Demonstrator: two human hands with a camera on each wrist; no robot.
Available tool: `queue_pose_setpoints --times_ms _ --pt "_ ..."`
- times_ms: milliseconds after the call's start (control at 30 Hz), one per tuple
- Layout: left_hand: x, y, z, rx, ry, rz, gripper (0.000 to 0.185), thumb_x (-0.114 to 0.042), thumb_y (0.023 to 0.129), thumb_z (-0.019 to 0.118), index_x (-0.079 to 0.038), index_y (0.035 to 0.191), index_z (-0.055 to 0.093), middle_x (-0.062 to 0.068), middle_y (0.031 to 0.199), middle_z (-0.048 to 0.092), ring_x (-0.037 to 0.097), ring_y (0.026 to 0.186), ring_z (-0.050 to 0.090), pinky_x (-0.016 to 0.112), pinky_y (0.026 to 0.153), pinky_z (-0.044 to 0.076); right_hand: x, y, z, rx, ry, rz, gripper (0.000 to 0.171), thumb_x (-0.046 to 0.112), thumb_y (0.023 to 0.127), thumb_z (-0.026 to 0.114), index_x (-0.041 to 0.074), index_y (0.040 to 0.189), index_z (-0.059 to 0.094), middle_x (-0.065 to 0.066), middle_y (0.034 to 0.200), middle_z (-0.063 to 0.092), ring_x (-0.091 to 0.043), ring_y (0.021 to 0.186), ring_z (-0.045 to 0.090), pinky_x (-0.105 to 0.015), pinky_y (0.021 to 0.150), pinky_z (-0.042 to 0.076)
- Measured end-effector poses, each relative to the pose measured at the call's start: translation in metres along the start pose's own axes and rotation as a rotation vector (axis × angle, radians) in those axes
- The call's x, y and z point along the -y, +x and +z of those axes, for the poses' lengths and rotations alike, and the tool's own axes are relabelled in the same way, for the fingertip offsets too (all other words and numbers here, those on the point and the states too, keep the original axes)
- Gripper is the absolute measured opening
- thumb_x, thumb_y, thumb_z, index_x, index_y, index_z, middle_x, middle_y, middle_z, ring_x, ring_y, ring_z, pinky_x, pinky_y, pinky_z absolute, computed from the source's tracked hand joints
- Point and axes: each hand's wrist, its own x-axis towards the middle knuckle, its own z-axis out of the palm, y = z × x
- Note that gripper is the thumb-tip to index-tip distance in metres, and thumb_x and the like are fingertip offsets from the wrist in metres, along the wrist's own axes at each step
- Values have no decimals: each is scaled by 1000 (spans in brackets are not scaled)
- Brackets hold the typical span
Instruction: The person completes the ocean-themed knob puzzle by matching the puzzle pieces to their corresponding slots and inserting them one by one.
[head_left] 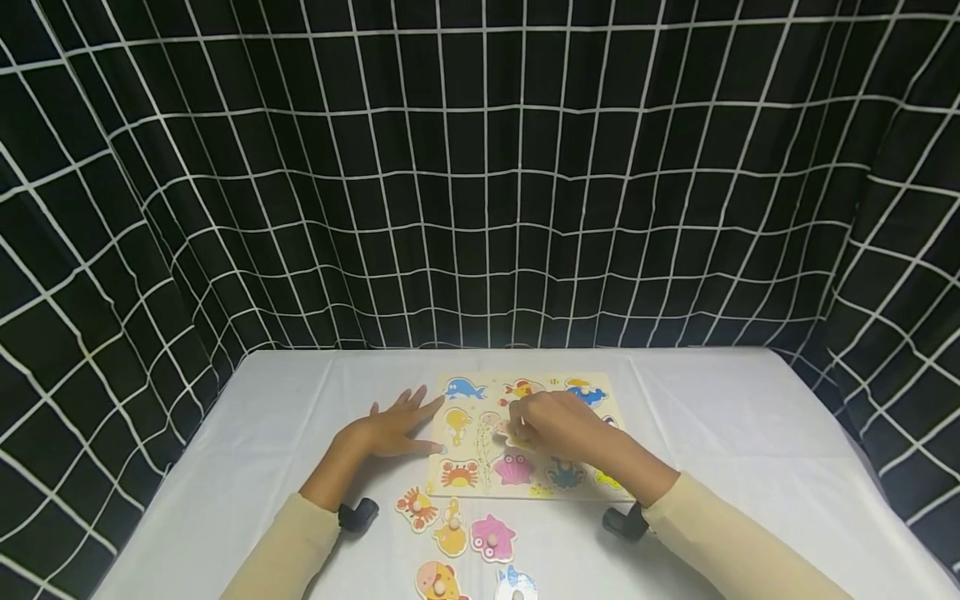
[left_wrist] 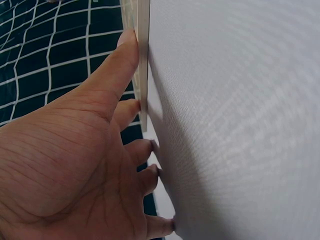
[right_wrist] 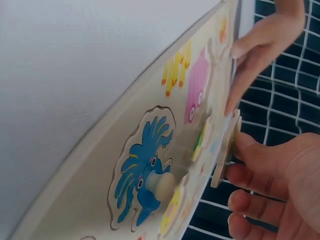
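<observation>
Hands working together: left hand [head_left: 390, 432] lying flat, fingers straight, pressing puzzle board [head_left: 480, 467] edge on white surface [head_left: 750, 433]. Right hand [head_left: 551, 425] pinching puzzle piece [right_wrist: 226, 150], hovering just above board middle. Keep board steady, be turning piece to match hole, lowering flat.

No readable text, label, brand or number shows anywhere in these views.
</observation>
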Motion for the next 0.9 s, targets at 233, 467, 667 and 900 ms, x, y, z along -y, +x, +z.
queue_pose_setpoints --times_ms 233,467,667,900 --pt "1 2 1 -8 22 4 87 -63 94 60 -25 163 23 15 170 7 38 156 2 75 114 5 -6 7 8 30 1 -5 23 6 91 72 20 75 63 11 63 48 -6 54 37 -21 48 30" --pt "2 2 2 -7 15 -2 88 -63 93 61 -25 163 23 14 170 7 37 156 3 75 115 5 -9 16 16 34 -34 0 23 7 92 67 20 75 59 10 60 43 -7 52 34 -22 47 26" --pt "3 3 3 -10 21 -7 88 -64 93 60 -26 163 24 14 170 8 37 156 3 74 115 5 -10 22 20 26 -60 -5 29 19 99 67 21 72 55 10 61 44 -7 53 36 -23 47 29" --pt "5 4 3 -16 34 -6 89 -65 92 60 -27 163 23 13 170 7 37 156 3 74 115 6 -7 29 21 25 -64 -4 31 20 100 66 20 71 55 8 60 42 -11 57 36 -26 50 32"
